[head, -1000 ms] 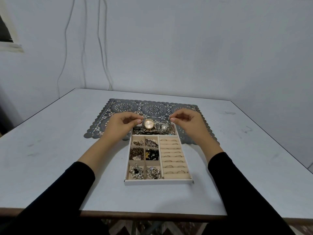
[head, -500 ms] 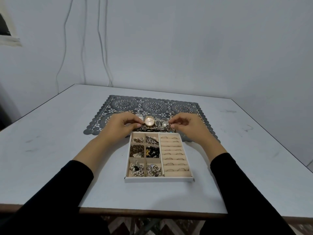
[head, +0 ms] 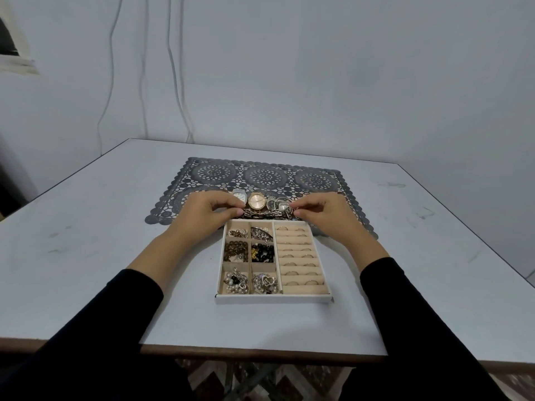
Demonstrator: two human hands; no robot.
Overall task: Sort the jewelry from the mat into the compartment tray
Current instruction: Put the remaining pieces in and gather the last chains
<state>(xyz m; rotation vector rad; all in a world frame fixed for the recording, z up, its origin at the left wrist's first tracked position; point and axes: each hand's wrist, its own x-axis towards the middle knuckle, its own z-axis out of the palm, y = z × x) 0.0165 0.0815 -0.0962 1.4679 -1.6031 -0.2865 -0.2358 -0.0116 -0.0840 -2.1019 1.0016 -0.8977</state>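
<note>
Left hand [head: 207, 212]: thumb and forefinger pinch the left end of the watches [head: 256, 201].
Right hand [head: 321, 215]: pinches their right end.
Watches: at least three, bunched at the tray's [head: 273, 298] far end, over the mat [head: 262, 175].
Small compartments: six, filled.

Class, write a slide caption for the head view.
Left hand and right hand pinch a dark chain beside watches, far end of compartment tray.

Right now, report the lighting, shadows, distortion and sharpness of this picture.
Head view: dim, flat, bluish light, no harsh glare; faint shadows beneath the left hand, right hand and tray; wide-angle lens stretches the table toward the corners; the chain they pinch shows soft, fine detail lost.
</note>
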